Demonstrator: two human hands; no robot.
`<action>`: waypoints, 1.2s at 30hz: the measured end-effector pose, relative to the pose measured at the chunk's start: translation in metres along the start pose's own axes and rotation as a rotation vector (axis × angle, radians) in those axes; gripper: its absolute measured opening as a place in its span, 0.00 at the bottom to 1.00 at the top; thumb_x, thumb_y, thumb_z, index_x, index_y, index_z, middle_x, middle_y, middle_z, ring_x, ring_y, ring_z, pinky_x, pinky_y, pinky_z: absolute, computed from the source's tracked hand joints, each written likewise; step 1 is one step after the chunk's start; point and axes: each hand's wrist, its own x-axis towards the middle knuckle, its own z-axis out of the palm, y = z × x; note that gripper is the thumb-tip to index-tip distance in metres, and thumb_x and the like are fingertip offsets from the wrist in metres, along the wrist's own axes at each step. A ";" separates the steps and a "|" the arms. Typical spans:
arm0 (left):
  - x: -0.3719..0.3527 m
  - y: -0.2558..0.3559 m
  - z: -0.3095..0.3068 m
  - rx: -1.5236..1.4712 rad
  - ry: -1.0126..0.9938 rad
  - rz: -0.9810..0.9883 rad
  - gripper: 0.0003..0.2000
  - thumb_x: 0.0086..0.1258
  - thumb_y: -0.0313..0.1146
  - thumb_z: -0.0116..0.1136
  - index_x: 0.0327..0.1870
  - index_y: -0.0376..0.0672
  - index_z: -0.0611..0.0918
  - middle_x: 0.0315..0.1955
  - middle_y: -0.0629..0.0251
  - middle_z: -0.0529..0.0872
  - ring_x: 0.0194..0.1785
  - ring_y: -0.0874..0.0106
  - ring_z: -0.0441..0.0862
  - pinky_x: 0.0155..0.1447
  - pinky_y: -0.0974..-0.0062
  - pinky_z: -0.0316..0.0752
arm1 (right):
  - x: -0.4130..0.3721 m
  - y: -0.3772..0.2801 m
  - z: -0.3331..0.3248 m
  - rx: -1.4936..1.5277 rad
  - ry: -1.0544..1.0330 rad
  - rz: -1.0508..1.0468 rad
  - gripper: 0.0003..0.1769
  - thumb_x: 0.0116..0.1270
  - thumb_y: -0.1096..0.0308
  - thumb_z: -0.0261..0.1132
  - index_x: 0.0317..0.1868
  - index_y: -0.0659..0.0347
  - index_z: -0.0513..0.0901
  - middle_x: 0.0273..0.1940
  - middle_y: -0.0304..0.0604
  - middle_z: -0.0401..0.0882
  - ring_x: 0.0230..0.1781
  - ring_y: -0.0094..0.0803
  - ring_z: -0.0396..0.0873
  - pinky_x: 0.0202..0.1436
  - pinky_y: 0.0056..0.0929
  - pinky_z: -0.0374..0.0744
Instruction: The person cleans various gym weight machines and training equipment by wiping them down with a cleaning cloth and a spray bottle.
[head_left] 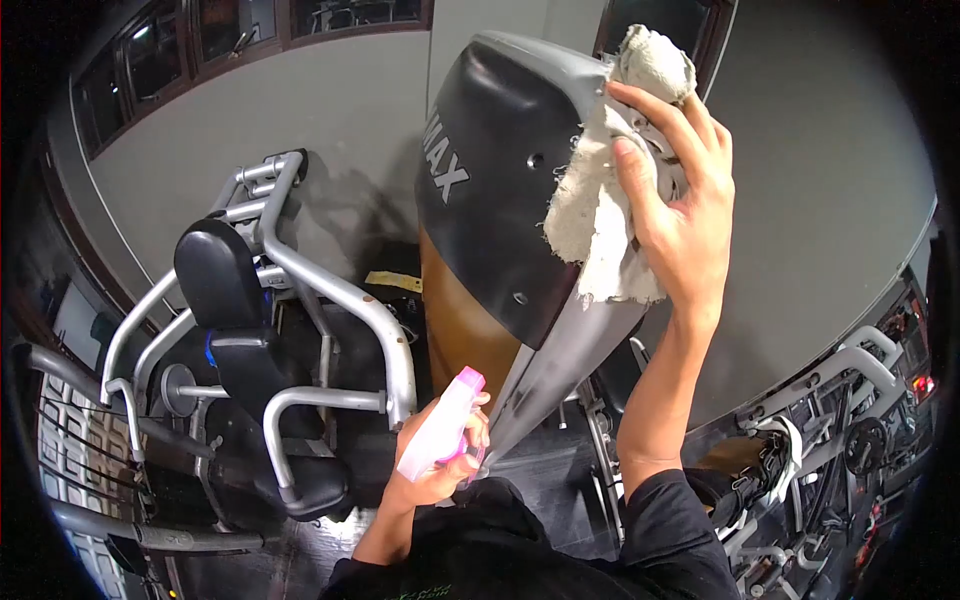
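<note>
My right hand (pixel 685 190) grips a frayed, off-white cloth (pixel 590 210) and presses it against the upper right side of a tall gym machine. The machine's black cover (pixel 500 170) carries the letters "MAX", and its grey metal frame (pixel 570 360) runs down toward me. Lower down, my left hand (pixel 445 470) is wrapped round a spray bottle with a white and pink trigger head (pixel 445 425). The bottle's body is mostly hidden by the hand and the view from above. A gap separates the bottle from the machine.
On the left stands a seated exercise machine with a black backrest (pixel 215 270) and silver tubes (pixel 340 280). More gym equipment (pixel 800 480) fills the lower right. Behind are a grey wall (pixel 350 120) and dark-framed windows (pixel 150 55).
</note>
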 end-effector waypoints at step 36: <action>-0.013 -0.008 -0.009 0.027 0.024 -0.026 0.26 0.62 0.40 0.64 0.52 0.26 0.74 0.28 0.64 0.78 0.33 0.71 0.79 0.52 0.68 0.75 | -0.104 -0.044 0.017 0.158 0.493 0.547 0.24 0.62 0.80 0.57 0.61 0.66 0.69 0.56 0.48 0.68 0.60 0.38 0.65 0.64 0.33 0.61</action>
